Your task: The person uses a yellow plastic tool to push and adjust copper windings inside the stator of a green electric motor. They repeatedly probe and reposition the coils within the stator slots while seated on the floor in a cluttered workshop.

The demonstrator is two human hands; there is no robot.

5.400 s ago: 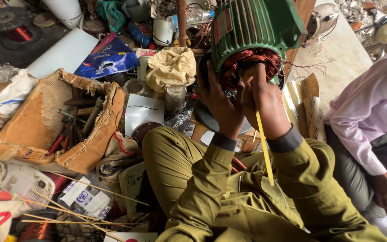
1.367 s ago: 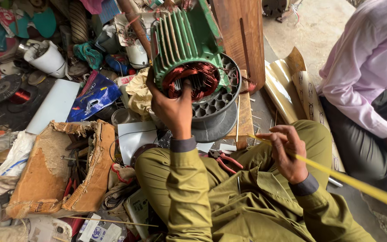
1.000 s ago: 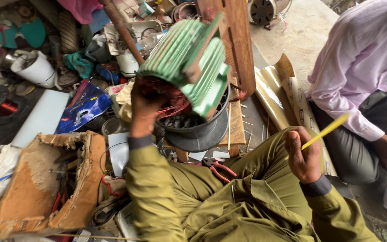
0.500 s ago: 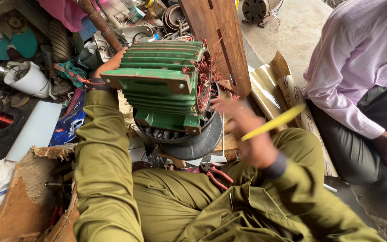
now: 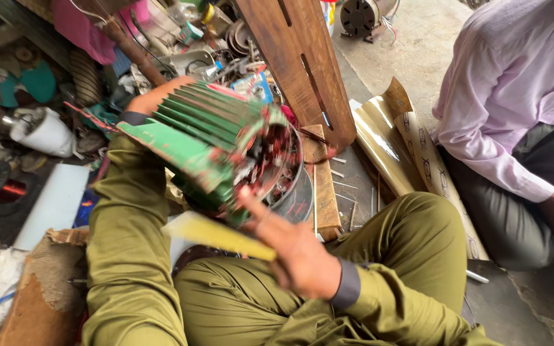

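A green finned motor housing with copper windings inside lies tilted on its side over a grey metal bowl. My left hand reaches over its far side and grips the fins. My right hand, blurred by motion, is at the motor's near open end and holds a thin yellow strip between its fingers. Both my sleeves and my trousers are olive green.
A brown wooden plank leans behind the motor. Rolled yellowish sheets lie to the right, beside a seated person in a pink shirt. A white cup, torn cardboard and mixed scrap crowd the left.
My left hand has tipped the motor from upright onto its side, turning it. My right hand brought the yellow strip from out at the right in to the motor's open end.
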